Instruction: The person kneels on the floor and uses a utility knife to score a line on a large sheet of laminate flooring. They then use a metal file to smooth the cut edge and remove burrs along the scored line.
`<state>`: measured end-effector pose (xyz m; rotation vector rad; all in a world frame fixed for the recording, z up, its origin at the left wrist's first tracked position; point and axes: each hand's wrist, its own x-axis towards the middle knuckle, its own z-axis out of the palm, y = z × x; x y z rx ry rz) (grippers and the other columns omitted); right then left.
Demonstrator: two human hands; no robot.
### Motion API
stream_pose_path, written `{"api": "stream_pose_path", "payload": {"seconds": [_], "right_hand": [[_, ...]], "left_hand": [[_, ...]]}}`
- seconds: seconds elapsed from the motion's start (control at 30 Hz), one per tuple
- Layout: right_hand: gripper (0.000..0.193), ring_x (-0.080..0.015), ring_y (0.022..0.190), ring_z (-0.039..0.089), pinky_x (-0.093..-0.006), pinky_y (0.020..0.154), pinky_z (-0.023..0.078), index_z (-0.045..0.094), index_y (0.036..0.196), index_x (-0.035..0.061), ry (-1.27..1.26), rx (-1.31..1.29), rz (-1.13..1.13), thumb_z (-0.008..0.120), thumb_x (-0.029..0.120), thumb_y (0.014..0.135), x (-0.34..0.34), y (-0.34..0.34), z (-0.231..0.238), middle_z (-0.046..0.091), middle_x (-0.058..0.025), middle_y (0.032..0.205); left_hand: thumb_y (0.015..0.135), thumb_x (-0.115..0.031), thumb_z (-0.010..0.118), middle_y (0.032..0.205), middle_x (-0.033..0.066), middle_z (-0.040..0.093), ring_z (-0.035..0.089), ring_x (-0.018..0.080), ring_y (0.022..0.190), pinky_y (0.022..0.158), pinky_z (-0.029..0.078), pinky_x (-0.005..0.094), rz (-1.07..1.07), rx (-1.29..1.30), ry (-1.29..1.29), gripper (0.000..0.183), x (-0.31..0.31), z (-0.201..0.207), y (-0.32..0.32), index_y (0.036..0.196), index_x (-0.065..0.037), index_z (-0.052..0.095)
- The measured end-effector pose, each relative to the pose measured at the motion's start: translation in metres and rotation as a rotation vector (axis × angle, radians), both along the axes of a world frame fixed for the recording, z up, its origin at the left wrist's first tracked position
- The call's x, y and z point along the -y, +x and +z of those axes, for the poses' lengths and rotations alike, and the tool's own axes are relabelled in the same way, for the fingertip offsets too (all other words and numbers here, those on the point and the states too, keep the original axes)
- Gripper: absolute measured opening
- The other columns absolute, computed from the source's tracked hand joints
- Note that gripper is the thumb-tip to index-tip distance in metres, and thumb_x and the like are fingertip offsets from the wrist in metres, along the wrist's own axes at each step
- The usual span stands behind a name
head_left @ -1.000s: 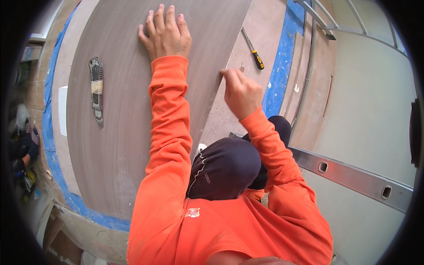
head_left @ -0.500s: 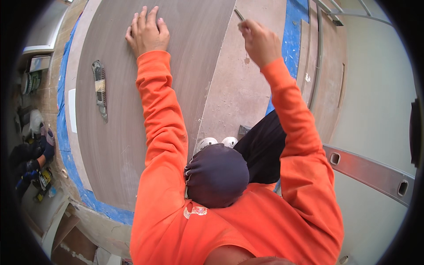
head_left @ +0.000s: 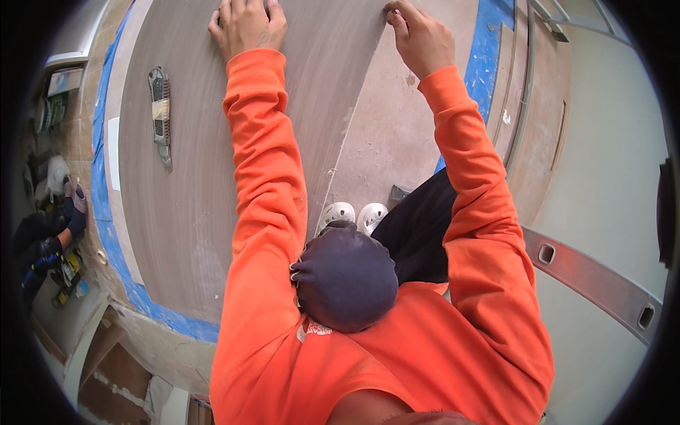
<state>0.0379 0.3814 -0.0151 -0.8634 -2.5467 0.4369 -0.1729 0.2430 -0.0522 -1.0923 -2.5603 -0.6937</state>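
Note:
My left hand [head_left: 251, 30] rests on a grey-brown wood-grain panel [head_left: 191, 234], its fingers spread and partly cut off by the top of the picture. At the panel's right edge, my right hand [head_left: 423, 37] is closed in a pinch. The short, thin grey strip seen in it earlier is now mostly hidden by the fingers. A utility knife [head_left: 160, 117] with tape round its middle lies on the panel, left of my left arm.
Under the panel is a paler board [head_left: 397, 120], with blue sheeting [head_left: 489, 64] along its side. A metal ladder rail [head_left: 591, 273] stands at right. Tools and bags [head_left: 57, 234] lie at far left. A small dark block [head_left: 399, 193] sits near my white shoes [head_left: 354, 214].
My right hand has come down from above the pale board to the panel's edge, with the strip pinched in it. My left hand stays on the panel, now nearer the top of the picture.

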Motion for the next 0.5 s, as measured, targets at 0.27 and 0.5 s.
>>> {"api": "stream_pose_path", "payload": {"seconds": [0.27, 0.5], "right_hand": [[0.012, -0.0391, 0.081, 0.067, -0.0454, 0.068, 0.053, 0.063, 0.101, 0.0069, -0.048, -0.160, 0.041, 0.057, 0.016, 0.095, -0.004, 0.000, -0.009, 0.069, -0.0178, 0.092], [0.013, -0.0383, 0.071, 0.066, -0.0464, 0.061, 0.051, 0.062, 0.094, 0.0056, -0.004, -0.135, -0.038, 0.059, 0.018, 0.094, 0.016, 0.001, -0.006, 0.068, -0.0170, 0.086]], "left_hand": [[0.093, -0.027, 0.053, 0.144, 0.0092, 0.050, 0.039, 0.0263, 0.137, 0.115, 0.025, 0.0461, 0.000, 0.013, 0.008, 0.041, 0.001, 0.002, 0.000, 0.132, -0.013, 0.058], [0.094, -0.025, 0.053, 0.144, 0.0091, 0.050, 0.039, 0.0268, 0.137, 0.114, 0.025, 0.0462, 0.000, -0.005, 0.019, 0.041, -0.001, -0.003, 0.000, 0.132, -0.014, 0.058]]}}
